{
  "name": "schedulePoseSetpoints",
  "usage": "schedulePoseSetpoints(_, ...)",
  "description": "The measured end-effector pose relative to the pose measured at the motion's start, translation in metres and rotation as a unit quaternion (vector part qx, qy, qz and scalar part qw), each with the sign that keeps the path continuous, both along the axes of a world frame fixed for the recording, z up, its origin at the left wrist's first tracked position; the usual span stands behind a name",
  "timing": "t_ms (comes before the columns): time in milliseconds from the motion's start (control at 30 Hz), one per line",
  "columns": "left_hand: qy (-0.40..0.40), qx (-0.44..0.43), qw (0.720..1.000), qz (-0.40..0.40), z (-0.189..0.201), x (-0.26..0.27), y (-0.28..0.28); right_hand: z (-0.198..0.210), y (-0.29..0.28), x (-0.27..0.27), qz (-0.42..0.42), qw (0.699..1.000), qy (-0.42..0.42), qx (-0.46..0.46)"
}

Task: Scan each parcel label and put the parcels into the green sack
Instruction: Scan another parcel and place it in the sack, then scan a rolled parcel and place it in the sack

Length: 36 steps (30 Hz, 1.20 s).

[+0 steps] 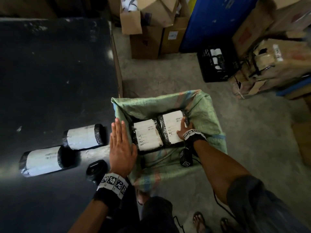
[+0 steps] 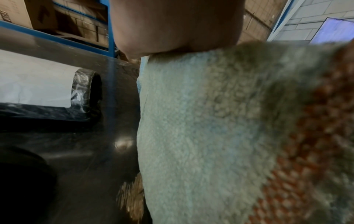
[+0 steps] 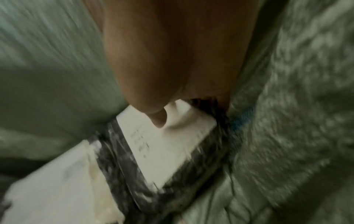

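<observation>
Green sack (image 1: 204, 113) stood open on the floor, hard against the right edge of the dark counter (image 1: 50, 73). I noted two parcels side by side inside it: the left parcel in the sack (image 1: 148, 134) and the right parcel in the sack (image 1: 171, 125), both black wrap with a white label facing up.

Right hand (image 1: 182, 131) was down in the sack on the right parcel, fingers over its far right edge. From the right wrist view the thumb (image 3: 153, 112) pressed on the white label and the fingers curled round the parcel's edge, so I logged it as gripping that parcel.

Left hand (image 1: 121, 147) was flat, fingers straight and together, lying against the sack's left rim next to the counter edge; it held nothing.

Two more parcels lay on the counter: the near parcel (image 1: 42, 159) and the far parcel (image 1: 83, 137), just apart from each other. A black scanner (image 1: 96, 169) sat on the counter just beside the left wrist.

Labels carried barcodes and lines of print; none of the writing was readable. Wristbands (image 1: 114, 183) showed black-and-white square markers.
</observation>
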<state>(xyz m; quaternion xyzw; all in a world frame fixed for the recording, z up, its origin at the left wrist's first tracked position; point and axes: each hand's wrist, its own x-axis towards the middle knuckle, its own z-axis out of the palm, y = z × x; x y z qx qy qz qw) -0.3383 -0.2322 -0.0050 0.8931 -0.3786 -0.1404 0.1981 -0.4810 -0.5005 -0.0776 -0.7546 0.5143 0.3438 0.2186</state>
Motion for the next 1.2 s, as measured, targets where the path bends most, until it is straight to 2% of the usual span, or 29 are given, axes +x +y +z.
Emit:
schedulePoseSetpoints(167, 0.016, 0.013, 0.999, -0.034, 0.021, 0.013, 0.007, 0.025, -0.013, 0.007, 0.006, 0.999, -0.034, 0.035)
schedulePoseSetpoints(233, 0.032, 0.006, 0.999, -0.029, 0.035, 0.022, 0.010, 0.049, -0.002, 0.016, 0.018, 0.999, -0.039, 0.031)
schedulePoseSetpoints(467, 0.041, -0.081, 0.996, -0.008, 0.083, 0.051, 0.045, 0.169, 0.096, 0.037, 0.054, 0.983, -0.161, -0.070)
schedulePoseSetpoints(600, 0.046, -0.103, 0.993, 0.015, 0.094, 0.070, 0.090, 0.205, 0.166, 0.047, 0.078, 0.964, -0.236, -0.097)
schedulePoseSetpoints(700, 0.039, -0.099, 0.994, 0.008, 0.090, 0.093, 0.131, 0.220, 0.219, 0.058, 0.095, 0.955, -0.257, -0.109)
schedulePoseSetpoints(867, 0.043, -0.079, 0.995, 0.042, 0.085, 0.127, 0.201, 0.213, 0.292, 0.082, 0.109, 0.951, -0.274, -0.092)
schedulePoseSetpoints(967, 0.046, -0.057, 0.994, 0.077, 0.077, 0.148, 0.240, 0.193, 0.327, 0.094, 0.114, 0.952, -0.277, -0.066)
schedulePoseSetpoints(1200, 0.103, -0.021, 0.986, 0.132, 0.029, 0.195, 0.300, 0.135, 0.379, 0.109, 0.086, 0.970, -0.228, -0.007)
